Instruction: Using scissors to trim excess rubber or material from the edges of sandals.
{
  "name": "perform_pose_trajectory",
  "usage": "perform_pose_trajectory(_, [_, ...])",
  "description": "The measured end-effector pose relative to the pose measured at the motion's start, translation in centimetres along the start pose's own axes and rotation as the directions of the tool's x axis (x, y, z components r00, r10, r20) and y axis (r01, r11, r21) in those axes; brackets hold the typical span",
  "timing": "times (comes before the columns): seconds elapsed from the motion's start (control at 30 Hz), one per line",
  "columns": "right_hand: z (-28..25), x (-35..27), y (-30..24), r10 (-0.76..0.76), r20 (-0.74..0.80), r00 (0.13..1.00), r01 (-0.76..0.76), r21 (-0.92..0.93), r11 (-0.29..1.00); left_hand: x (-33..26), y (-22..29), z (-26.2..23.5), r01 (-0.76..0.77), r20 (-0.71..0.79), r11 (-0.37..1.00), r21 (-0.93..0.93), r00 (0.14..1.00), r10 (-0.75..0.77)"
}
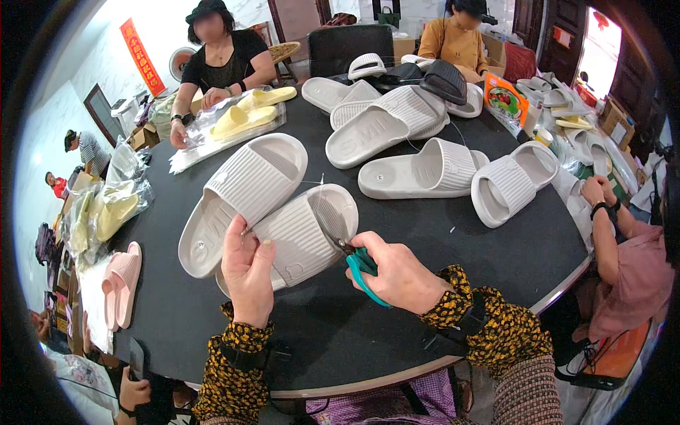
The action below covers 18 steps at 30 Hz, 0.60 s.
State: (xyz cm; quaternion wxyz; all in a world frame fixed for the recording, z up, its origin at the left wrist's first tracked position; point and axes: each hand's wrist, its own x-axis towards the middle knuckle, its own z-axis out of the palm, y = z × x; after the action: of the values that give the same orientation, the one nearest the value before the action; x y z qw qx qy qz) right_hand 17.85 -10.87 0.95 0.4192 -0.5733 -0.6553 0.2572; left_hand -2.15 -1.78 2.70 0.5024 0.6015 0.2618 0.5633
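Note:
Two grey ribbed slippers lie before me: the left slipper (256, 173) and the right slipper (297, 244), with a thin clear string (322, 183) sticking up between them. My left hand (248, 273) rests over the right slipper's near side, fingers curled; whatever thin thing is at its fingertips is too small to make out. My right hand (397, 273) grips scissors (363, 271) with teal handles. Their blades point at the edge of the right slipper's strap, partly hidden against it.
More grey slippers (418, 170) and a black slipper (445, 81) are piled across the dark table (340, 340). Yellow slippers (244, 122) lie on plastic bags before a person opposite. Pink slippers (124, 283) are at the left edge. Another person's hands (598, 191) work at the right.

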Motion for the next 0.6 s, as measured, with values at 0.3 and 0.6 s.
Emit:
perform_pose_trajectory(0.3, [-0.55, 0.13, -0.39, 0.092, -0.010, 0.996, -0.092, 0.007, 0.996, -0.07, -0.32, 0.14, -0.021, 0.033, 0.999, 0.040, 0.999, 0.020])
perform_pose_trajectory(0.6, [-0.48, 0.21, -0.37, 0.052, -0.059, 0.997, -0.050, 0.032, 0.998, -0.27, -0.72, -0.10, 0.009, 0.093, 0.996, 0.086, 0.995, -0.018])
